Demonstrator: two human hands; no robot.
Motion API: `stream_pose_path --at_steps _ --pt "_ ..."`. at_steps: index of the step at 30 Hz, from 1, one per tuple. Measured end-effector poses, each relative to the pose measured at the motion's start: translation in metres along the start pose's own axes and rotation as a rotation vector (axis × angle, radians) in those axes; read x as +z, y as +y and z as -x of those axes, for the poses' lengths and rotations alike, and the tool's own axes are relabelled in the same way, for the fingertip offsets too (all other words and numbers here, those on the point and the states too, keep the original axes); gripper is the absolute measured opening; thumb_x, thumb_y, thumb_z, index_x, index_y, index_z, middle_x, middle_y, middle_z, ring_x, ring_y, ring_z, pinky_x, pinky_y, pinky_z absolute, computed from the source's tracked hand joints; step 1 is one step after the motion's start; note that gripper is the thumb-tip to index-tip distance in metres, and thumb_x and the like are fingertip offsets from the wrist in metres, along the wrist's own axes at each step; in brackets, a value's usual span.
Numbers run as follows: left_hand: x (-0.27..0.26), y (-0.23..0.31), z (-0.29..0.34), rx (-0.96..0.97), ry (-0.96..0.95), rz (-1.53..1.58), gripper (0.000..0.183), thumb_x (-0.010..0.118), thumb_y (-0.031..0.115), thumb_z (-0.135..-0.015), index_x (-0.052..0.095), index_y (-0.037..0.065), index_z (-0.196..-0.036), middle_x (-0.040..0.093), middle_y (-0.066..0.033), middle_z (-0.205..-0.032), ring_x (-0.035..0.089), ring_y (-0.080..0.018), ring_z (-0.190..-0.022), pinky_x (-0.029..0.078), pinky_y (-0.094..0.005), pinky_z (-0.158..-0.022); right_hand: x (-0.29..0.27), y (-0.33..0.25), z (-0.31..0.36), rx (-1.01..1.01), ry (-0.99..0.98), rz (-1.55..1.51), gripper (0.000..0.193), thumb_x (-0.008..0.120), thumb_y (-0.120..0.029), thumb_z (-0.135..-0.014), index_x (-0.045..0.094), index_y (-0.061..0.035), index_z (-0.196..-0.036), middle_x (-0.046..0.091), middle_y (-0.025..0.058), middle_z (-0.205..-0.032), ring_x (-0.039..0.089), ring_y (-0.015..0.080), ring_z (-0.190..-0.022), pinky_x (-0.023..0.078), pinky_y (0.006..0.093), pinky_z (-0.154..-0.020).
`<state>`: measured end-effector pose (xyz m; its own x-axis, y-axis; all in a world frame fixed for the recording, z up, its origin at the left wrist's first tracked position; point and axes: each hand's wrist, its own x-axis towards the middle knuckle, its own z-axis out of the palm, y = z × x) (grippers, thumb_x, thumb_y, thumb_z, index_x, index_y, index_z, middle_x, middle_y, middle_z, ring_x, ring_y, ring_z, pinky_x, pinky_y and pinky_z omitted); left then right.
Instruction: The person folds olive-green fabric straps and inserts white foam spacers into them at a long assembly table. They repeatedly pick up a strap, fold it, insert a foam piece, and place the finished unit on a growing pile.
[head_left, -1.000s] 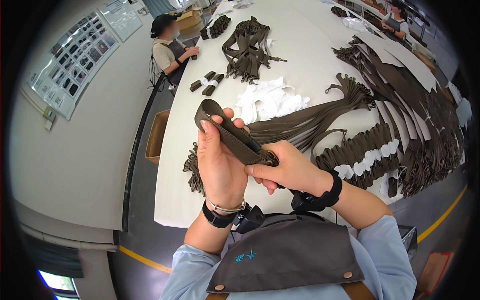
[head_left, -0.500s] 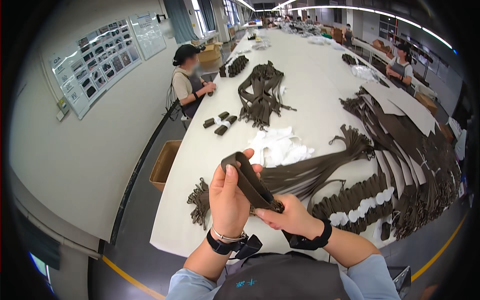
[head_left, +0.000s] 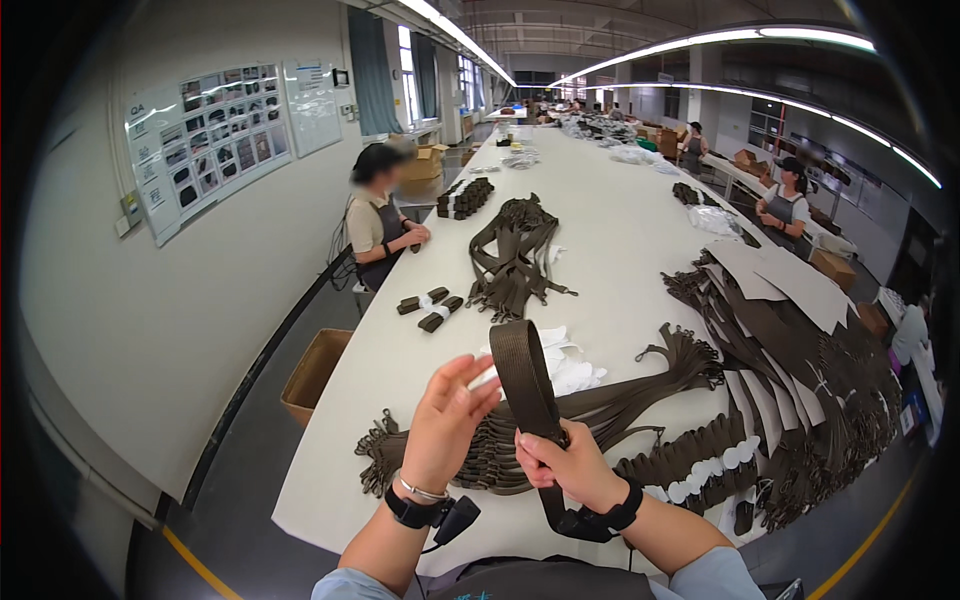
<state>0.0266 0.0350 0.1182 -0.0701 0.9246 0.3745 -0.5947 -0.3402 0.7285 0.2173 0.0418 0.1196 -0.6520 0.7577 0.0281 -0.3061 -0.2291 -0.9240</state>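
A dark olive-brown webbing strap [head_left: 522, 385] is folded into a tall loop standing above the table. At the loop's lower end, my right hand [head_left: 568, 468] is closed around it, and a tail of strap hangs down past the wrist. My left hand [head_left: 445, 415] is just left of the loop, fingers apart and extended; some white shows behind the fingertips. Beneath both hands lies a long bundle of similar straps [head_left: 630, 395] with metal hooks at its ends. Beyond the loop is a pile of white bands [head_left: 570, 368], partly hidden.
Banded rolled straps [head_left: 437, 308] and a heap of hooked straps [head_left: 515, 255] lie farther up the white table [head_left: 620, 240]. At right are a row of white-banded rolls [head_left: 700, 475] and a large strap pile [head_left: 825, 390]. A brown bin [head_left: 318, 372] stands left. Co-workers stand on both sides.
My left hand has let go of the strap loop and moved down-left from it. The loop now stands more upright in my right hand. The view has tilted upward.
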Motion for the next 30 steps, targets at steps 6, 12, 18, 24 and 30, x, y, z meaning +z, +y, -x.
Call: stream_pose_path --at_steps 6,12,18,24,30 --pt "0.011 -0.032 0.03 -0.425 -0.356 -0.45 0.035 0.06 0.022 -0.101 0.055 -0.001 -0.125 0.067 -0.0092 -0.109 0.064 -0.0162 -0.099 0.049 -0.0296 -0.092 -0.002 -0.02 -0.011 -0.16 0.089 0.137 0.019 0.053 -0.019 -0.101 0.055 -0.002 -0.095 0.049 0.0007 -0.074 0.041 0.0062 -0.058 0.036 0.0218 -0.051" --pt "0.019 -0.042 0.037 -0.348 -0.314 -0.432 0.021 0.056 0.016 -0.102 0.066 -0.002 -0.103 0.07 -0.0031 -0.091 0.063 -0.0099 -0.081 0.05 -0.0241 -0.077 0.006 -0.031 -0.002 -0.139 0.115 0.077 0.026 0.052 -0.028 -0.102 0.052 -0.0043 -0.091 0.05 -0.0001 -0.069 0.046 0.0067 -0.058 0.042 0.0227 -0.053" --pt "0.025 -0.043 0.033 -0.403 -0.285 -0.443 0.022 0.057 0.016 -0.102 0.067 -0.003 -0.098 0.069 -0.0033 -0.079 0.064 -0.0096 -0.073 0.05 -0.0233 -0.069 -0.005 -0.022 -0.003 -0.193 0.085 0.03 0.022 0.055 -0.024 -0.101 0.055 -0.0025 -0.097 0.055 0.0024 -0.074 0.051 0.009 -0.06 0.047 0.0246 -0.057" --pt "0.027 -0.02 0.024 -0.567 -0.369 -0.384 0.021 0.057 0.015 -0.1 0.066 -0.003 -0.104 0.068 -0.0102 -0.082 0.064 -0.0177 -0.065 0.052 -0.0291 -0.061 0.003 -0.047 0.007 -0.634 0.035 0.825 0.035 0.078 -0.009 -0.077 0.062 -0.0011 -0.107 0.062 0.0074 -0.085 0.062 0.0141 -0.07 0.05 0.0271 -0.062" --pt "0.003 0.006 0.003 -0.707 -0.469 0.038 0.062 0.041 0.054 -0.103 0.058 -0.003 -0.118 0.069 -0.0166 -0.09 0.066 -0.0218 -0.068 0.052 -0.0294 -0.064 -0.012 -0.089 -0.002 -1.005 -0.222 1.559 0.043 0.078 -0.016 -0.071 0.057 -0.0029 -0.106 0.053 0.0087 -0.083 0.063 0.0232 -0.066 0.052 0.0317 -0.056"
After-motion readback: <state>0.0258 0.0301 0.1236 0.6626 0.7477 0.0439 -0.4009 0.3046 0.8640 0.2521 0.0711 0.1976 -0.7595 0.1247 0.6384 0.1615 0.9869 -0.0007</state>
